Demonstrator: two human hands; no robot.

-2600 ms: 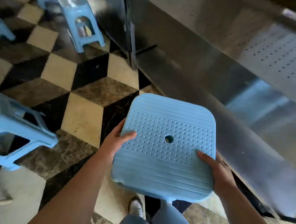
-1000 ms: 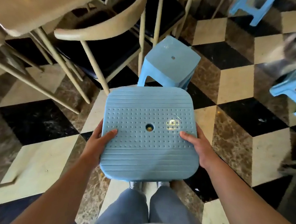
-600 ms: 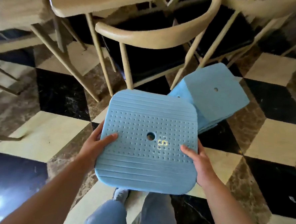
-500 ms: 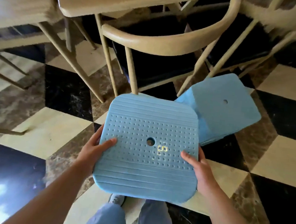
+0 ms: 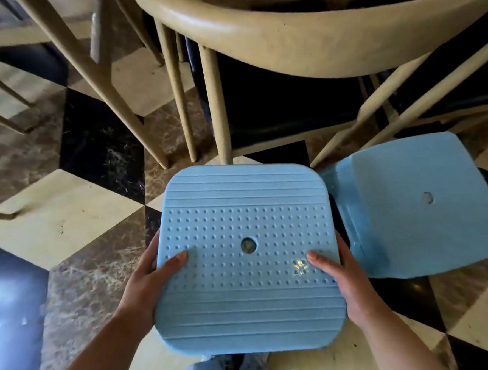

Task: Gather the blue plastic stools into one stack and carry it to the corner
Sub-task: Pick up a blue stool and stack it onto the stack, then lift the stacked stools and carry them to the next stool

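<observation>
Blue held stool [image 5: 249, 259] gripped by both hands, nearer the standing stool [image 5: 415, 212] than before.

Held stool [image 5: 249, 259] centre, above the floor [image 5: 63, 219]; left hand [image 5: 148, 282] on its left edge, right hand [image 5: 345, 285] on its right edge. Second stool [image 5: 413, 206] just right of it, on the floor. Chair [image 5: 288, 41] behind both.
</observation>
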